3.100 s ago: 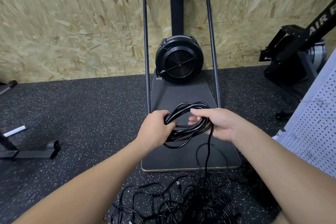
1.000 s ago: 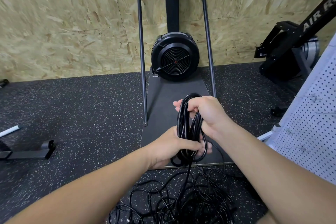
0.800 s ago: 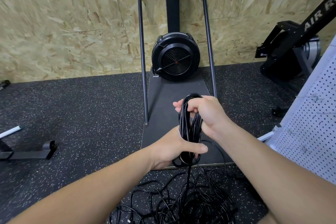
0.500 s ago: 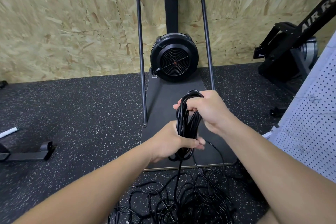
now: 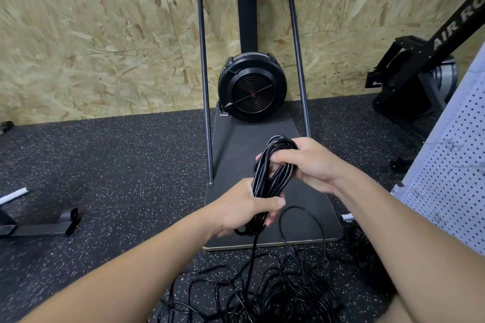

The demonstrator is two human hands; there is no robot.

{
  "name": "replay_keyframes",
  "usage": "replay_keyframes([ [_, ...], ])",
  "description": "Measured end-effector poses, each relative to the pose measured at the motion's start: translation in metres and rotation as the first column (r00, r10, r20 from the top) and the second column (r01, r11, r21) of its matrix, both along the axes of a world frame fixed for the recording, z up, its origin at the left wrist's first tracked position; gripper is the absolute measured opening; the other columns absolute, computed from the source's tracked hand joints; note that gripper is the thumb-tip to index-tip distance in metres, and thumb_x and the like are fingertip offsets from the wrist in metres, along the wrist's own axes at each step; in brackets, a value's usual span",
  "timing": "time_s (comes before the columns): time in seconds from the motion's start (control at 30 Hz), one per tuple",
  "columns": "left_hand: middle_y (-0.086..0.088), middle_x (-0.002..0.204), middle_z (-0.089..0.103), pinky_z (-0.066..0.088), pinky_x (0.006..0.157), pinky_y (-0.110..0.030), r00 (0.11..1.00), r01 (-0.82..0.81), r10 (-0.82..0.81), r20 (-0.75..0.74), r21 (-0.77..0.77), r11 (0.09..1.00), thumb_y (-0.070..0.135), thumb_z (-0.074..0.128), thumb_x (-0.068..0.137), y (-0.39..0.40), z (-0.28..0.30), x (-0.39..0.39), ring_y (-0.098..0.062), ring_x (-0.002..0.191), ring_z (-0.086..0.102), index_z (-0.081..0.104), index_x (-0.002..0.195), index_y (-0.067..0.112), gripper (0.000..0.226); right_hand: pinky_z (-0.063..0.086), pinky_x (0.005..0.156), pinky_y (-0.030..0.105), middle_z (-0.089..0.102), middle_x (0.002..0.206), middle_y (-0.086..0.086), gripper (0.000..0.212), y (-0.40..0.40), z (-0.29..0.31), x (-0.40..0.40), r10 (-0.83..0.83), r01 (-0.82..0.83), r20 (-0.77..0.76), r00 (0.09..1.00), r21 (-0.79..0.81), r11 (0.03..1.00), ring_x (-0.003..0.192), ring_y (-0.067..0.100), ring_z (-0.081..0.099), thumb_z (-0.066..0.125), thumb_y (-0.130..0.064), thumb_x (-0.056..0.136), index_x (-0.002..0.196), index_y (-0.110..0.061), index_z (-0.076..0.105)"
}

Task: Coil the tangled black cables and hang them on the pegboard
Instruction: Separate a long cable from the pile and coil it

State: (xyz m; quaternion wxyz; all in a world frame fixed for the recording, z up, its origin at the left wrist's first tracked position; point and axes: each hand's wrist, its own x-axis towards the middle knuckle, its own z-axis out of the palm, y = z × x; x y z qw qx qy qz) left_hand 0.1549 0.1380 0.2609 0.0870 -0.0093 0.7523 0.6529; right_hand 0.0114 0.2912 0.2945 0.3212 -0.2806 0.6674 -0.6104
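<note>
- Midair, both hands grip a coiled black cable (image 5: 271,176): the right hand (image 5: 312,165) curls round its upper loop, the left hand (image 5: 241,211) clenches its lower end.
- Below, one strand drops to the tangled cables (image 5: 262,294) on the speckled floor (image 5: 118,165).
- Rightward, the white pegboard (image 5: 451,165) stands near the right forearm; bare floor lies open to the left.

Chipboard wall (image 5: 91,34), speckled rubber floor (image 5: 105,165), black fan machine (image 5: 252,89).
</note>
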Motion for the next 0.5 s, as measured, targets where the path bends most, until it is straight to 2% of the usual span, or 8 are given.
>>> replay_keyframes([
  [0.07,-0.014,0.078,0.061,0.052,0.076,-0.034,1.0,-0.027,0.027,0.002,0.001,1.0,0.006,0.07,0.103,-0.001,0.0,0.0,-0.026,0.07,0.058,0.062,0.101,-0.012,0.019,0.052,0.111,0.062,0.067,0.131,0.04,0.03,0.004,0.002,-0.003,0.066,-0.066,-0.018,0.998,-0.002,0.998,0.113,0.047,0.071,0.067,-0.01,0.103,0.123,0.012,0.072],
  [0.13,-0.015,0.079,0.064,0.055,0.078,-0.035,0.999,-0.042,0.042,-0.004,-0.002,0.999,0.003,0.072,0.1,-0.001,0.0,-0.002,-0.027,0.071,0.062,0.065,0.098,-0.012,0.016,0.054,0.106,0.057,0.069,0.127,0.037,0.037,0.006,0.004,-0.004,0.087,-0.087,-0.049,0.995,0.01,0.996,0.108,0.037,0.071,0.065,-0.021,0.109,0.126,0.011,0.07],
  [0.2,-0.017,0.084,0.068,0.062,0.083,-0.04,0.998,-0.052,0.051,0.024,0.034,0.998,0.0,0.073,0.099,-0.001,-0.004,-0.004,-0.029,0.077,0.068,0.068,0.099,-0.009,0.01,0.055,0.094,0.052,0.074,0.115,0.031,0.041,0.005,0.007,-0.001,0.041,-0.032,-0.155,0.987,0.056,0.998,0.099,0.029,0.073,0.066,-0.032,0.109,0.114,0.008,0.072],
  [0.27,-0.022,0.095,0.075,0.065,0.092,-0.05,0.995,-0.075,0.07,0.065,0.082,0.994,-0.002,0.075,0.098,-0.002,-0.008,-0.005,-0.033,0.084,0.074,0.068,0.108,-0.011,0.015,0.057,0.089,0.05,0.08,0.101,0.019,0.041,0.002,0.01,0.004,0.013,0.025,-0.314,0.949,0.118,0.993,0.09,0.025,0.075,0.065,-0.041,0.108,0.101,-0.001,0.075],
  [0.33,-0.021,0.111,0.08,0.064,0.091,-0.046,0.994,-0.093,0.088,0.063,0.075,0.993,-0.001,0.076,0.098,-0.003,-0.011,-0.006,-0.036,0.088,0.078,0.069,0.121,-0.007,0.026,0.057,0.09,0.055,0.078,0.093,0.016,0.05,0.0,0.011,0.007,0.012,0.084,-0.491,0.871,0.173,0.981,0.085,0.028,0.074,0.063,-0.056,0.104,0.093,-0.008,0.072],
  [0.4,-0.016,0.118,0.081,0.062,0.086,-0.038,0.993,-0.114,0.112,0.035,0.063,0.992,-0.001,0.074,0.099,-0.002,-0.013,-0.006,-0.034,0.086,0.077,0.069,0.13,0.002,0.031,0.056,0.085,0.056,0.076,0.088,0.015,0.057,-0.002,0.011,0.009,-0.018,0.153,-0.586,0.81,0.181,0.972,0.084,0.033,0.073,0.062,-0.065,0.099,0.087,-0.01,0.066],
  [0.47,-0.014,0.12,0.081,0.062,0.082,-0.036,0.989,-0.148,0.147,0.022,0.087,0.985,0.0,0.073,0.1,-0.002,-0.014,-0.005,-0.032,0.083,0.073,0.069,0.134,0.008,0.035,0.056,0.075,0.051,0.076,0.082,0.01,0.05,-0.002,0.01,0.009,-0.056,0.189,-0.631,0.774,0.146,0.971,0.078,0.029,0.072,0.068,-0.063,0.098,0.083,-0.015,0.066],
  [0.5,-0.014,0.119,0.08,0.061,0.081,-0.037,0.987,-0.158,0.156,0.025,0.112,0.981,0.002,0.074,0.1,-0.003,-0.014,-0.005,-0.031,0.082,0.072,0.07,0.134,0.011,0.036,0.056,0.071,0.045,0.077,0.082,0.007,0.042,-0.003,0.01,0.011,-0.062,0.168,-0.611,0.789,0.118,0.979,0.073,0.025,0.071,0.073,-0.058,0.098,0.085,-0.018,0.069],
])
